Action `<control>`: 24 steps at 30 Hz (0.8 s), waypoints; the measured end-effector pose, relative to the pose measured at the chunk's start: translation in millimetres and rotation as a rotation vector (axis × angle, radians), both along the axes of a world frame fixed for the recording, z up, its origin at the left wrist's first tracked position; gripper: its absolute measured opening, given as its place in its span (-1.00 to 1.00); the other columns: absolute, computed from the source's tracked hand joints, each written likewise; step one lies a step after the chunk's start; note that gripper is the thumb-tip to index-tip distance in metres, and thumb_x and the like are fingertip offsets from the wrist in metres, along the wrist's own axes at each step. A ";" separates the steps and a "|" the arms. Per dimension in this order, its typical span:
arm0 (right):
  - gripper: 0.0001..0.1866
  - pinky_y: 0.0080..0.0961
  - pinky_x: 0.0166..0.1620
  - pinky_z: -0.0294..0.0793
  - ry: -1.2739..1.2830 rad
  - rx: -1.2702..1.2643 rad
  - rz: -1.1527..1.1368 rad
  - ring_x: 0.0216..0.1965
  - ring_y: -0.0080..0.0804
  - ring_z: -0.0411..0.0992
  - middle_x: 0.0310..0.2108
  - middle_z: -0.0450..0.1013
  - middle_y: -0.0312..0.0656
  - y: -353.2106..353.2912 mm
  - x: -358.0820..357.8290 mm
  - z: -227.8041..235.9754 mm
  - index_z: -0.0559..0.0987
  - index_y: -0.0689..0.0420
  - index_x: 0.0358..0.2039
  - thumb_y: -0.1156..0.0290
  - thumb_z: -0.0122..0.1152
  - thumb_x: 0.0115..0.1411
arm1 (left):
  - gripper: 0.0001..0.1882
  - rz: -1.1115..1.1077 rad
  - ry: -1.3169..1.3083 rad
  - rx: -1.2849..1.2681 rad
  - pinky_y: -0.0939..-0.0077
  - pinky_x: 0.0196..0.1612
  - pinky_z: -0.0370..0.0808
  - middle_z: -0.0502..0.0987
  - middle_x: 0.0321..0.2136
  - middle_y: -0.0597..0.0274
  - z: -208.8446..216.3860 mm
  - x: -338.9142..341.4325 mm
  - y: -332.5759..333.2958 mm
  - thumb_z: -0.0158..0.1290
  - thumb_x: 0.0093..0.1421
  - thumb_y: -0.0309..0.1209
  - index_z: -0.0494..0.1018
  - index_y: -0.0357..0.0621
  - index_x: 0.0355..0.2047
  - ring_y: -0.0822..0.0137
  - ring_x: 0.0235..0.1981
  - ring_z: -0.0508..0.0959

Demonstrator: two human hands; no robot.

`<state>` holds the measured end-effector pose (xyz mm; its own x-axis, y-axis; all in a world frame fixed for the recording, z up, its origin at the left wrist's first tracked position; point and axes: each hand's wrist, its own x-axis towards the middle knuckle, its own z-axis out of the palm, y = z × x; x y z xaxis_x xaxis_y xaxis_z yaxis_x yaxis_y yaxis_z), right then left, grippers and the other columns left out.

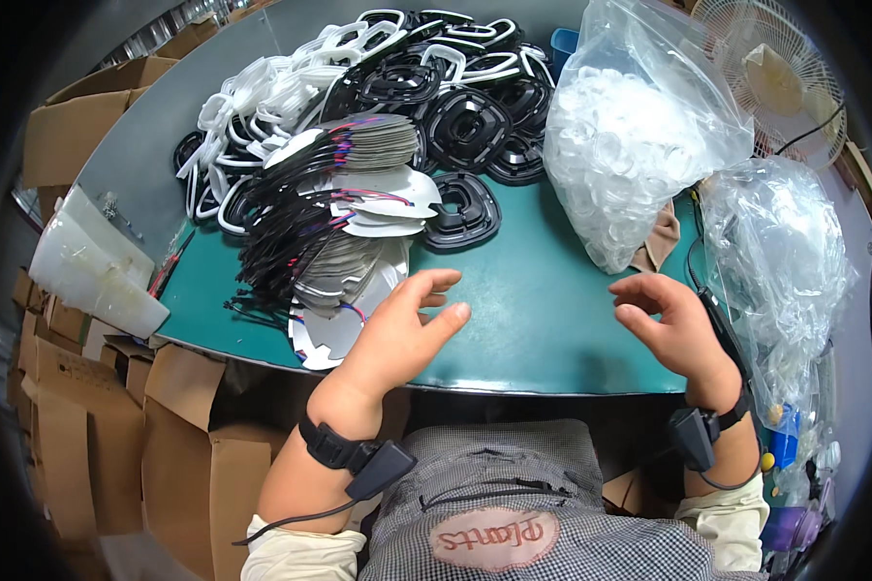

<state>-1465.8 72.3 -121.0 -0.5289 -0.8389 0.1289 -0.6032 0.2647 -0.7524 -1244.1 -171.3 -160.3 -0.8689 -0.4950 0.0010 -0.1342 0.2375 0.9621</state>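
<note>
My left hand (404, 327) hovers over the front of the green tabletop (538, 334), fingers curved and apart, nothing in it. Just beyond and left of it lie stacks of thin grey-white plates (383, 145) with bundles of black, red and blue wires (281, 228). The closest black plastic frame (463, 211) rests past my left fingertips. My right hand (670, 324) is also empty, thumb and fingers apart, below a clear bag of transparent ring-like pieces (620, 136). Behind the plates sits a heap of black frames (467, 126) and white frames (276, 92).
A brown cloth (659, 242) lies partly under the bag. Another clear plastic bag (775, 257) and a fan (770, 77) stand at the right. On the left are a whitish plastic container (97, 266) and a red-black slender tool (170, 263). Cardboard boxes (174, 455) stand below the table edge.
</note>
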 end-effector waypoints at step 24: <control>-0.72 -0.30 -0.21 0.52 0.166 0.001 0.124 -0.26 -0.19 0.53 -0.31 0.54 -0.12 23.4 -6.9 -16.2 0.61 0.11 -0.17 0.30 0.33 0.11 | -0.46 -0.092 -0.461 -1.095 0.17 0.01 0.41 0.57 -0.20 0.05 -15.8 -148.4 -6.5 0.26 0.03 -0.08 0.48 -0.10 -0.04 0.02 -0.08 0.52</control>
<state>-1472.6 95.6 -137.2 -0.3929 -0.8965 0.2049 -0.7469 0.1811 -0.6398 -1392.5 -177.8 -176.1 -0.9303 -0.3616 0.0623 -0.3539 0.9291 0.1074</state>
